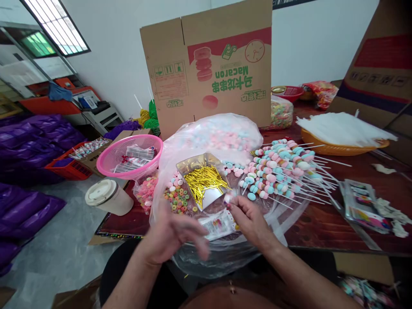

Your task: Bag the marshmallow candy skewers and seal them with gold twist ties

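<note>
My left hand [175, 236] is blurred, its fingers spread apart and nothing in them, over the near left of the table. My right hand [249, 216] is closed in a pinch on a small whitish, plastic-like thing [229, 198]; its exact kind is unclear. Just below and left of those fingers lies a printed clear packet [217, 225]. Behind the packet stands an open box of gold twist ties [206, 180]. Ring-shaped gummies [178, 199] are scattered left of that box. To the right is a pile of pink, blue and brown candy skewers [280, 169].
A large bag of marshmallow-like candies [215, 135] sits before an upright cardboard carton [209, 64]. On the left are a pink basket [106, 165] with packets and a lidded cup [120, 206]. An orange basket [341, 148] with white sticks and printed bags [362, 201] are at right.
</note>
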`<action>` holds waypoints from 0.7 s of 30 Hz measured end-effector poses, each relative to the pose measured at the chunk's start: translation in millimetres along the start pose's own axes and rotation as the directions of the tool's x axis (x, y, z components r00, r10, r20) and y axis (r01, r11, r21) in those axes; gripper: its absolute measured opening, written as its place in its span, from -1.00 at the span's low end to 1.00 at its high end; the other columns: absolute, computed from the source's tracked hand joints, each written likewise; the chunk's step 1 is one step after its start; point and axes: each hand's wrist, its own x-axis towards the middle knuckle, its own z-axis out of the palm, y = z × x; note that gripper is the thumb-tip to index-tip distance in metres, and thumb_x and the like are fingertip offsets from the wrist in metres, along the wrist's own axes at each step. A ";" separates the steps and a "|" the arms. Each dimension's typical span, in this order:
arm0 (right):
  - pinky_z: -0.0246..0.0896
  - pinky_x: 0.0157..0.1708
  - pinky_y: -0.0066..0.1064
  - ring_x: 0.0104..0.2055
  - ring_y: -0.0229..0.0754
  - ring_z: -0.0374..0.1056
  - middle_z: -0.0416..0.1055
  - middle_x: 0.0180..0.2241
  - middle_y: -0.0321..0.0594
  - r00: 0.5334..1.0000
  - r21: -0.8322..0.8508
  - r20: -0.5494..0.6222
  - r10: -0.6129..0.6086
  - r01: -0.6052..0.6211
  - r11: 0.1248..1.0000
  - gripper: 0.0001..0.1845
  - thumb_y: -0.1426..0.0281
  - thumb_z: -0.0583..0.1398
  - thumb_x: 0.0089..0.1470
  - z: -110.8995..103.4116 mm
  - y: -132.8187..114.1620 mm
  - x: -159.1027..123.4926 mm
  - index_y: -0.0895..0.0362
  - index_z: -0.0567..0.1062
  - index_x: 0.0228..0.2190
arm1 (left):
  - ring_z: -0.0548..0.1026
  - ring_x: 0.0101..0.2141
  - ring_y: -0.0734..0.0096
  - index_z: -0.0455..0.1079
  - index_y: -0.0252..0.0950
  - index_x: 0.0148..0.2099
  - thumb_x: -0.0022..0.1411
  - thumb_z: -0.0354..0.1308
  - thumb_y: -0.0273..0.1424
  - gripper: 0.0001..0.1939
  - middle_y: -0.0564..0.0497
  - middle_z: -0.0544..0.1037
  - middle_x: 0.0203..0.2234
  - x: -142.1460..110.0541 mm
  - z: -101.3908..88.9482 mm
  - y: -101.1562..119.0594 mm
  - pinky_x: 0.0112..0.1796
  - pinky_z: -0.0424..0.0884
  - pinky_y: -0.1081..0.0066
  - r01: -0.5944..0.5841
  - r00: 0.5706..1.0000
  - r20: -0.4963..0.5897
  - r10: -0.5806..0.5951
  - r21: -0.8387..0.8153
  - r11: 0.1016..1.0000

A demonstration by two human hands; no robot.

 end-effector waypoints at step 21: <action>-0.07 -0.57 -0.48 -0.53 -0.27 0.22 0.39 -0.54 -0.25 0.978 -0.529 0.208 -0.002 0.114 0.841 -0.84 0.37 0.05 0.04 -5.9 -7.8 -10.3 0.15 0.40 -0.46 | 0.44 -0.49 0.39 0.49 -0.31 -0.36 -0.18 0.31 -0.08 -0.59 0.04 0.50 -0.57 16.5 14.9 -51.8 -0.46 0.38 0.46 0.166 0.980 -0.183 -0.082 0.512 0.842</action>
